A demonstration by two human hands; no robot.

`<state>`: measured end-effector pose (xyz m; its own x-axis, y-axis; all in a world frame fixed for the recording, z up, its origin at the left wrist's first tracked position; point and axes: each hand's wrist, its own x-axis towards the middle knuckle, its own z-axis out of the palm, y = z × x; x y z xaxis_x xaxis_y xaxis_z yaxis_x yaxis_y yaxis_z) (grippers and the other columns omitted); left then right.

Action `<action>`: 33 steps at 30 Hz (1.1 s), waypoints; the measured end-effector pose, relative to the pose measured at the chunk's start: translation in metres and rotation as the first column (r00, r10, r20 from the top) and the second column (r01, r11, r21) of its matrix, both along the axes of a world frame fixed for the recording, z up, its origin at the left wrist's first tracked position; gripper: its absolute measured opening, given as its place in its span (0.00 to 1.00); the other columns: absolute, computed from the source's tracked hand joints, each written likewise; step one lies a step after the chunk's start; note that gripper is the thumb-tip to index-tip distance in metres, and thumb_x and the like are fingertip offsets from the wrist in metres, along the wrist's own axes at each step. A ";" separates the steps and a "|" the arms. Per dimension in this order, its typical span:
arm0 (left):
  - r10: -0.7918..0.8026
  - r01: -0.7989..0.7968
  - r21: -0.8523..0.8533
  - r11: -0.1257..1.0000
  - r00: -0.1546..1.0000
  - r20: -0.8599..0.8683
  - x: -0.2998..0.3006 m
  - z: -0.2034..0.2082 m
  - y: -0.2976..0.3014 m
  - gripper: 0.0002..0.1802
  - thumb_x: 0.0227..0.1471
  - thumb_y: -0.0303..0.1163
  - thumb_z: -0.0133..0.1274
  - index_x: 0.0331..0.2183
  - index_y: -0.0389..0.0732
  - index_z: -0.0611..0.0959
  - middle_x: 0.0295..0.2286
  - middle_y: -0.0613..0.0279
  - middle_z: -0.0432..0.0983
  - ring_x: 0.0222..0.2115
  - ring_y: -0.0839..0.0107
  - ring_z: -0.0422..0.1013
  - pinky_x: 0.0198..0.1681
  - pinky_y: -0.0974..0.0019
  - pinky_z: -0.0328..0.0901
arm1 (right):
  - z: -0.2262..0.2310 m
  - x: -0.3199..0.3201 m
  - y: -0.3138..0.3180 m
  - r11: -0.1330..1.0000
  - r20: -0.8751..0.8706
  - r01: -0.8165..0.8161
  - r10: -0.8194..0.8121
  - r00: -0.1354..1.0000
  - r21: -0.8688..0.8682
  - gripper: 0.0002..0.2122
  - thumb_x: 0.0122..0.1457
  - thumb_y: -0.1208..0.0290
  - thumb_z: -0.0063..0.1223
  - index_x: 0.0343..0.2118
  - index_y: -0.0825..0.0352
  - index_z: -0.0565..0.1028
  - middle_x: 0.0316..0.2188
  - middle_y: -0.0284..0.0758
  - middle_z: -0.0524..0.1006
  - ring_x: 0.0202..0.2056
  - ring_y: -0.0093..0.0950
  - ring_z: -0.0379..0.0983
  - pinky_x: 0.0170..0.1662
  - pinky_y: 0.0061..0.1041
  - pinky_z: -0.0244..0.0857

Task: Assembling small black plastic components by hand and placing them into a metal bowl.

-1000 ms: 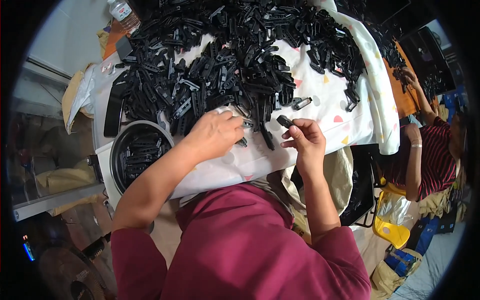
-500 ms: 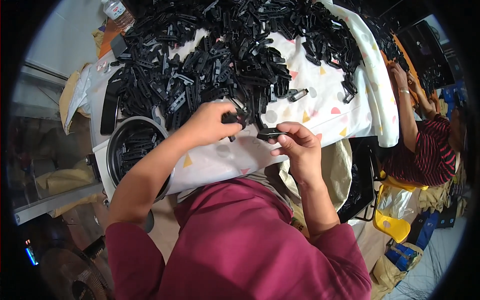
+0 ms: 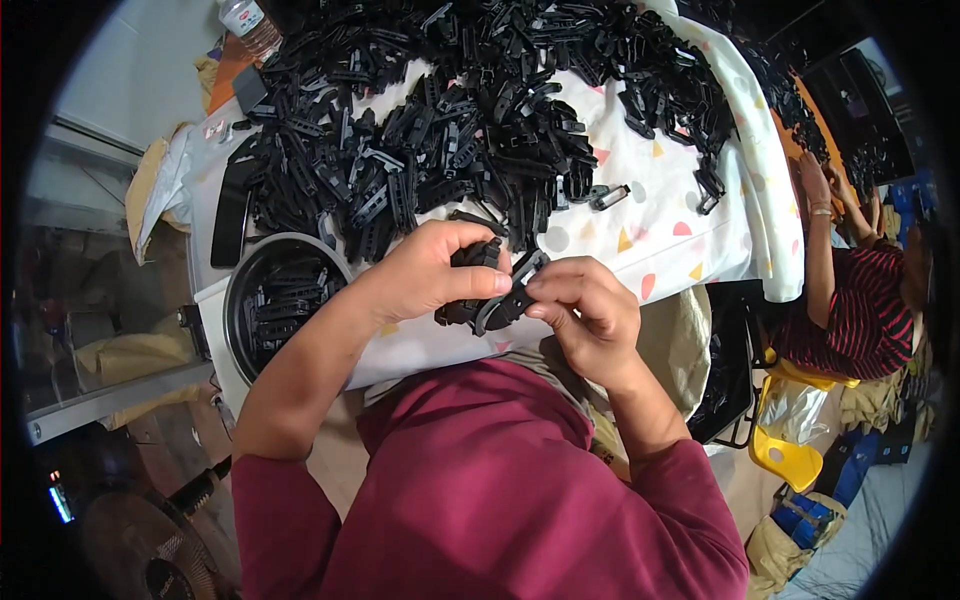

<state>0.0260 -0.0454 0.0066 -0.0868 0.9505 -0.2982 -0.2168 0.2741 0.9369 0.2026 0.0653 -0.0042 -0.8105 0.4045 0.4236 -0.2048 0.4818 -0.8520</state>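
Note:
My left hand (image 3: 432,272) is closed around several narrow black plastic parts (image 3: 479,255), close to the table's near edge. My right hand (image 3: 592,315) pinches the end of a long, curved black plastic part (image 3: 507,306) between thumb and fingers. This part lies slantwise against the bunch in my left hand, so the two hands almost meet. Fingers hide some of the held parts. Just beyond my hands spreads a big pile of similar black parts (image 3: 440,130).
A round metal bowl (image 3: 235,318) with black parts stands at the left, behind a dark phone (image 3: 231,215). A small clear-bodied piece (image 3: 609,197) lies on the patterned tablecloth (image 3: 655,232). A bottle (image 3: 250,28) stands far left; another person (image 3: 850,300) works at right.
My hands have come together. The right one moved left with its part, now tilted against the parts in my left hand. The other person's hand has shifted slightly.

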 end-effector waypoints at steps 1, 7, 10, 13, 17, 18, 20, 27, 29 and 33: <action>-0.013 0.013 -0.011 1.000 1.000 0.013 0.000 0.000 0.000 0.10 0.43 0.32 0.56 0.28 0.37 0.77 0.22 0.72 0.70 0.22 0.86 0.63 0.26 0.79 0.60 | -0.001 0.000 -0.002 1.000 -0.024 0.011 -0.011 1.000 0.020 0.08 0.43 0.84 0.58 0.28 0.72 0.74 0.29 0.39 0.74 0.29 0.26 0.71 0.31 0.21 0.66; 0.009 -0.010 0.002 1.000 0.983 0.181 0.005 -0.002 0.002 0.12 0.43 0.30 0.56 0.32 0.35 0.78 0.23 0.71 0.71 0.24 0.85 0.65 0.28 0.80 0.62 | 0.001 0.001 -0.004 0.999 -0.113 0.021 -0.017 0.994 0.035 0.08 0.42 0.85 0.59 0.28 0.72 0.74 0.28 0.40 0.74 0.29 0.27 0.72 0.31 0.20 0.66; 0.014 -0.014 -0.004 1.000 0.995 0.103 0.004 -0.002 0.000 0.13 0.42 0.31 0.57 0.32 0.35 0.78 0.23 0.71 0.71 0.23 0.86 0.64 0.28 0.81 0.61 | -0.003 0.001 -0.005 0.988 -0.127 0.049 -0.031 0.991 0.143 0.09 0.42 0.85 0.59 0.28 0.71 0.74 0.29 0.40 0.74 0.29 0.28 0.72 0.31 0.21 0.66; -0.037 0.018 -0.158 0.987 0.993 -0.116 0.005 0.011 0.001 0.17 0.37 0.32 0.62 0.32 0.35 0.79 0.26 0.67 0.74 0.28 0.79 0.69 0.34 0.75 0.63 | -0.010 0.004 -0.011 0.977 -0.162 0.109 -0.079 0.984 0.183 0.10 0.41 0.85 0.59 0.29 0.70 0.74 0.29 0.39 0.73 0.29 0.28 0.72 0.31 0.21 0.66; 0.053 0.131 0.187 0.974 0.666 -0.744 0.014 0.028 -0.010 0.23 0.33 0.37 0.65 0.32 0.36 0.79 0.28 0.55 0.76 0.30 0.64 0.73 0.34 0.66 0.66 | -0.013 0.004 -0.013 0.965 -0.199 0.153 -0.111 0.974 0.213 0.11 0.41 0.85 0.60 0.30 0.69 0.73 0.30 0.39 0.73 0.30 0.28 0.72 0.32 0.22 0.66; 0.054 0.130 0.187 0.974 0.666 -0.744 0.019 0.029 -0.012 0.23 0.33 0.37 0.65 0.32 0.36 0.79 0.28 0.55 0.76 0.30 0.64 0.73 0.34 0.66 0.66 | -0.012 0.004 -0.013 0.958 -0.204 0.141 -0.091 0.975 0.250 0.12 0.42 0.85 0.60 0.31 0.69 0.73 0.31 0.40 0.72 0.31 0.28 0.72 0.32 0.22 0.66; 0.194 0.094 0.268 0.959 0.473 -0.859 0.024 0.030 -0.015 0.20 0.32 0.35 0.64 0.31 0.36 0.79 0.27 0.55 0.75 0.30 0.60 0.72 0.33 0.65 0.66 | -0.010 0.003 -0.014 0.953 -0.168 0.161 -0.120 0.979 0.257 0.13 0.43 0.83 0.59 0.33 0.70 0.72 0.33 0.41 0.72 0.31 0.28 0.72 0.33 0.22 0.66; 0.126 0.113 0.229 0.967 0.570 -0.812 0.027 0.026 -0.020 0.16 0.36 0.34 0.58 0.32 0.39 0.78 0.26 0.57 0.75 0.30 0.58 0.71 0.34 0.61 0.65 | -0.002 0.001 -0.019 0.996 0.019 0.084 -0.084 0.996 -0.035 0.13 0.45 0.79 0.60 0.35 0.73 0.71 0.33 0.43 0.72 0.28 0.30 0.73 0.28 0.23 0.66; 0.153 0.103 0.250 0.963 0.556 -0.817 0.028 0.028 -0.019 0.16 0.36 0.34 0.58 0.32 0.39 0.78 0.27 0.57 0.75 0.31 0.58 0.71 0.35 0.61 0.65 | -0.011 -0.001 -0.017 0.986 -0.137 0.135 -0.121 0.983 0.097 0.12 0.44 0.77 0.61 0.32 0.72 0.71 0.26 0.39 0.74 0.26 0.30 0.72 0.29 0.22 0.66; 0.142 0.065 0.185 0.981 0.416 -0.898 0.027 0.035 -0.034 0.15 0.37 0.35 0.59 0.31 0.41 0.77 0.28 0.59 0.74 0.32 0.60 0.70 0.34 0.61 0.64 | -0.008 0.001 -0.009 0.990 0.004 -0.083 0.084 0.996 -0.110 0.20 0.43 0.77 0.63 0.40 0.72 0.68 0.34 0.39 0.73 0.36 0.27 0.72 0.34 0.23 0.67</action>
